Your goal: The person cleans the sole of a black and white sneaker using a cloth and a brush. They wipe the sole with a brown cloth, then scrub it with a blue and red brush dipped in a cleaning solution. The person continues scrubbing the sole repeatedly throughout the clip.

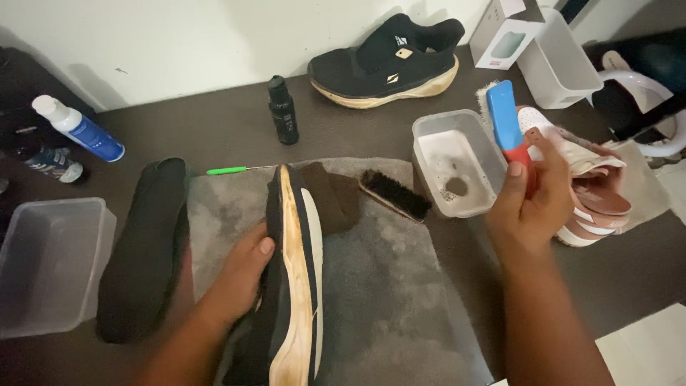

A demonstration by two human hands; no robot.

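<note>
The left hand (239, 275) grips a black shoe (289, 286) turned on its side on a grey mat (386, 286), its tan sole edge facing up. Left of the shoe lies a black insole (139, 250), and beyond that a clear plastic tub (46, 261). Right of the shoe, the right hand (529, 204) holds a blue and red brush (509, 125) upright above the desk (214, 129). Between shoe and brush sit a dark bristle brush (394, 193) and a tub of soapy water (457, 164). A second black shoe (389, 64) stands behind.

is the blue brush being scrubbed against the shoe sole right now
No, the right hand holds the blue brush raised beside the foamy tub, well clear of the shoe that the left hand steadies.
</note>
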